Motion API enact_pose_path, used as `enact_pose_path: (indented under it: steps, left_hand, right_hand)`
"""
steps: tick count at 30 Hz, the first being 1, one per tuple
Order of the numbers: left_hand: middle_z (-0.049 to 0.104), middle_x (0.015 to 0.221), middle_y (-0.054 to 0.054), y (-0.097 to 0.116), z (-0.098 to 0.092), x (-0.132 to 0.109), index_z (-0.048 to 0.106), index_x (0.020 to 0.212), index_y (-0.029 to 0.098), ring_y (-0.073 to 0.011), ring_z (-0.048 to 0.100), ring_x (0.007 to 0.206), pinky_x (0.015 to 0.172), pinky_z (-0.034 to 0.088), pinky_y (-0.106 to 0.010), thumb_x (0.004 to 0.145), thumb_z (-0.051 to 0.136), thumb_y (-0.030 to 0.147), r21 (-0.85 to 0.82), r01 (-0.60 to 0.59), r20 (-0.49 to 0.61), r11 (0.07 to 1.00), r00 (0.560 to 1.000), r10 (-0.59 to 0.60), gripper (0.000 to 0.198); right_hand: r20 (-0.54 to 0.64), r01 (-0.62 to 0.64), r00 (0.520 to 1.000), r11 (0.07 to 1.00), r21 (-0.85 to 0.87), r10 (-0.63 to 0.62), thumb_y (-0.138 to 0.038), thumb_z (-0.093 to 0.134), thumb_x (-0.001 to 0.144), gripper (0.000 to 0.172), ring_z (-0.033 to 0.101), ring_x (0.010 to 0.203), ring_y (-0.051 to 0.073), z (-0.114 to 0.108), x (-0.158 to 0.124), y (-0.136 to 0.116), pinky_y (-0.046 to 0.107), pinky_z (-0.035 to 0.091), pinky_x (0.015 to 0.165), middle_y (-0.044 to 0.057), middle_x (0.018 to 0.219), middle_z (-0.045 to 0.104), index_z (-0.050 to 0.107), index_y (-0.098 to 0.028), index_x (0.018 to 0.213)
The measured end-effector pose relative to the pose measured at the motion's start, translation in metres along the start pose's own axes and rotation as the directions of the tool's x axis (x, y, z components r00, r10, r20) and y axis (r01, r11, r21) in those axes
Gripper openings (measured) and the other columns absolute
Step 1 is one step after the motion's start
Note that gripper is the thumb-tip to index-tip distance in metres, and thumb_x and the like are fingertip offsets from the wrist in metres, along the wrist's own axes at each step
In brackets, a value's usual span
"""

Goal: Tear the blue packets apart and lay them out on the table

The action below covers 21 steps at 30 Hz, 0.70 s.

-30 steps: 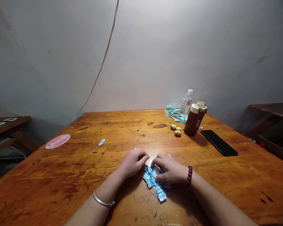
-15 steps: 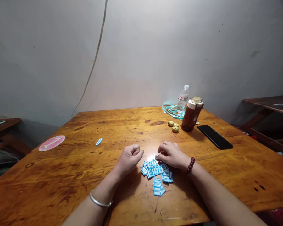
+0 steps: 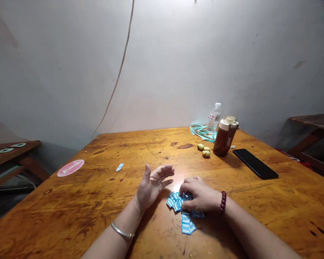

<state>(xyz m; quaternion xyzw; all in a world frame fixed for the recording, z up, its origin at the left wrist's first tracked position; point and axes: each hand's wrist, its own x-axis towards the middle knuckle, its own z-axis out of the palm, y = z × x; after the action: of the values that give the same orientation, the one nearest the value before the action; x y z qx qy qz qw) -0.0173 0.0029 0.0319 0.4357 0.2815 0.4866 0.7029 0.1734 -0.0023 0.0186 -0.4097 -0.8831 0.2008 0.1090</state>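
Note:
Small flat blue-and-white cards point(image 3: 174, 201) lie in an overlapping pile in front of me. My right hand point(image 3: 199, 194), with a dark red bead bracelet on its wrist, arches over the pile. Its thumb and fingers touch the cards and stand apart, with cards showing between them; part of the pile is hidden beneath. To the left of the pile, my left hand point(image 3: 153, 183) is open and raised, palm toward the pile, holding nothing. A silver bangle point(image 3: 121, 231) circles the left wrist. One separate blue-and-white card point(image 3: 119, 167) lies farther left on the table.
The wooden table point(image 3: 140, 149) bears a round pink sticker point(image 3: 70, 168) at left. Toward the right are several small yellowish egg-shaped things point(image 3: 206, 153), a brown sport bottle point(image 3: 224, 138), a clear water bottle point(image 3: 213, 120), a teal strap point(image 3: 199, 131) and a black phone point(image 3: 255, 163).
My left hand has opened from a closed fist. The right hand has moved lower onto the pile, covering more cards. The whole view has shifted slightly.

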Motion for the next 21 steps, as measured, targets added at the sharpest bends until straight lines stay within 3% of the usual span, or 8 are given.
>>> enact_pose_path:
  steps: [2, 6, 12, 15, 18, 21]
  left_hand:
    - [0.048, 0.118, -0.013, 0.006, 0.004, -0.003, 0.053, 0.106, 0.016, -0.0265, 0.038, 0.112, 0.086, 0.032, -0.041, 0.065, 0.014, 0.075, -0.105, 0.063, 0.102, 0.993, 0.993, -0.053, 0.081]
    - [0.034, 0.132, -0.013, 0.009, 0.006, -0.005, 0.047, 0.115, 0.018, -0.0295, 0.023, 0.122, 0.093, 0.022, -0.046, 0.053, 0.014, 0.082, -0.177, 0.137, 0.232, 0.975, 0.968, -0.094, 0.095]
    - [0.025, 0.135, -0.014, 0.005, 0.003, -0.007, 0.028, 0.127, 0.021, -0.0307, 0.020, 0.124, 0.095, 0.018, -0.048, 0.051, 0.027, 0.082, -0.309, 0.137, 0.260, 0.941, 0.964, -0.055, 0.097]
    - [0.028, 0.134, -0.012, 0.003, -0.001, -0.005, 0.026, 0.127, 0.024, -0.0293, 0.022, 0.123, 0.095, 0.020, -0.049, 0.066, 0.044, 0.059, -0.307, 0.088, 0.229, 0.948, 0.973, -0.016, 0.072]
    - [0.032, 0.132, -0.009, 0.001, -0.007, -0.001, 0.032, 0.123, 0.023, -0.0259, 0.025, 0.123, 0.096, 0.022, -0.046, 0.069, 0.047, 0.028, -0.299, 0.046, 0.172, 0.953, 0.985, 0.006, 0.056]
    - [0.038, 0.128, -0.009, 0.000, -0.012, 0.002, 0.039, 0.118, 0.020, -0.0237, 0.030, 0.120, 0.096, 0.025, -0.044, 0.072, 0.043, 0.022, -0.300, 0.061, 0.120, 0.952, 0.992, -0.026, 0.047]
  right_hand:
    - [0.010, 0.001, 1.000, 1.000, 0.016, -0.002, -0.051, 0.057, 0.064, 0.036, 0.046, 0.086, 0.019, -0.001, -0.001, -0.001, 0.031, 0.026, 0.079, 0.003, 0.086, 0.054, 0.059, -0.023, 0.087]
    - [0.028, -0.001, 1.000, 0.999, 0.037, 0.000, -0.055, 0.058, 0.060, 0.043, 0.045, 0.087, 0.020, -0.001, -0.002, 0.000, 0.032, 0.026, 0.079, 0.003, 0.088, 0.052, 0.058, -0.025, 0.091]
    - [0.046, -0.010, 0.999, 1.000, 0.024, 0.009, -0.053, 0.060, 0.059, 0.043, 0.044, 0.088, 0.020, 0.000, -0.002, 0.000, 0.033, 0.026, 0.080, 0.003, 0.089, 0.051, 0.057, -0.025, 0.092]
    - [0.033, 0.003, 0.999, 1.000, 0.007, -0.004, -0.048, 0.061, 0.060, 0.038, 0.044, 0.085, 0.020, 0.001, -0.002, 0.000, 0.032, 0.026, 0.079, 0.002, 0.088, 0.051, 0.057, -0.024, 0.088]
    - [0.021, 0.011, 1.000, 1.000, -0.015, -0.011, -0.040, 0.062, 0.061, 0.030, 0.045, 0.084, 0.018, 0.002, -0.002, 0.001, 0.031, 0.026, 0.078, 0.002, 0.086, 0.052, 0.057, -0.022, 0.084]
    - [0.015, 0.000, 1.000, 1.000, -0.014, 0.000, -0.034, 0.064, 0.060, 0.025, 0.045, 0.082, 0.017, 0.003, -0.001, 0.002, 0.029, 0.026, 0.077, 0.002, 0.084, 0.053, 0.057, -0.020, 0.080]
